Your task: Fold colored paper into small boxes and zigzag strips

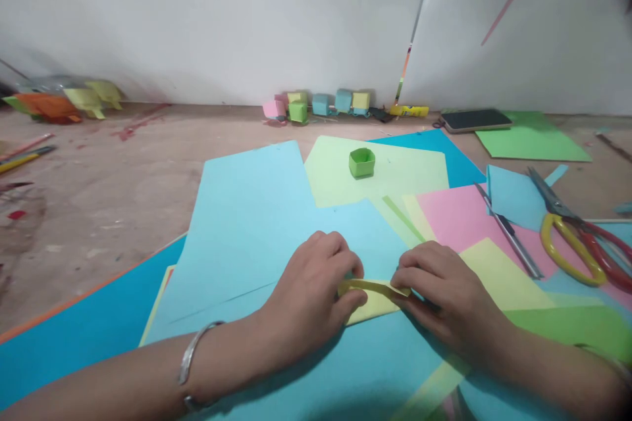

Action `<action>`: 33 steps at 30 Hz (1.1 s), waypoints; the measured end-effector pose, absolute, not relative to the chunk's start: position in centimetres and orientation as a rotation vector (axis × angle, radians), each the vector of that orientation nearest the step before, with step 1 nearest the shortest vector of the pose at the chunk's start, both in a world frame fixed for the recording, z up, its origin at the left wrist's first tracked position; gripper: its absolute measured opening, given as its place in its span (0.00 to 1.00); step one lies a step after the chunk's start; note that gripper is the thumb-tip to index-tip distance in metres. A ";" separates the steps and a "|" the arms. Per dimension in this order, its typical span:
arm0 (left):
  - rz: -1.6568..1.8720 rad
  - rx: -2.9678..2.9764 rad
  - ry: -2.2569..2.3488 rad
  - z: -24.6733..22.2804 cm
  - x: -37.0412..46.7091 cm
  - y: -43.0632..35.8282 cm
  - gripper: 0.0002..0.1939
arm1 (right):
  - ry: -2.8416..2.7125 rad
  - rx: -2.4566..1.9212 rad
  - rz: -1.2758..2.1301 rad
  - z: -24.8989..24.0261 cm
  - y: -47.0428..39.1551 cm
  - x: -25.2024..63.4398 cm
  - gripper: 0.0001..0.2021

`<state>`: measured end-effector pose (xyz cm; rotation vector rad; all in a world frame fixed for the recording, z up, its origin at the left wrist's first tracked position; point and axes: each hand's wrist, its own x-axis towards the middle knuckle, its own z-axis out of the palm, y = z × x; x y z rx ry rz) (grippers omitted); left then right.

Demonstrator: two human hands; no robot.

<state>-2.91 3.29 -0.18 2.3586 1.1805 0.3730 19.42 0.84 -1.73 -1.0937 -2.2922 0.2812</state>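
Between my two hands is a small piece of yellow paper (pixel 378 308) with its upper edge folded up. My left hand (pixel 323 283) pinches the fold at its left end, thumb below and fingers above. At the right end, my right hand (pixel 437 286) grips the same fold, its fingertips closed on the paper. Both hands rest over a large light blue sheet (pixel 247 210). Beyond them a small open green paper box (pixel 362 163) stands on a pale green sheet (pixel 336 177).
Scissors (pixel 573 250) with yellow and red handles and a silver pen (pixel 516 243) lie at right among coloured sheets. Along the wall stand several small paper boxes (pixel 320 104), a yellow glue stick (pixel 409 110) and a phone (pixel 476 120). Pencils (pixel 24 156) lie at far left.
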 end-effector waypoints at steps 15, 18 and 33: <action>0.477 3.093 0.754 0.2 -2.5 1.3 0.12 | -2.642 -0.799 -0.428 0.0 -0.8 20.0 0.15; 0.482 3.133 0.723 0.2 -2.5 1.1 0.10 | -2.672 -0.837 -0.451 -0.4 -1.5 20.1 0.15; 0.818 1.247 1.019 0.9 -2.7 2.5 0.24 | -2.445 -0.883 -0.689 1.3 0.2 21.6 0.09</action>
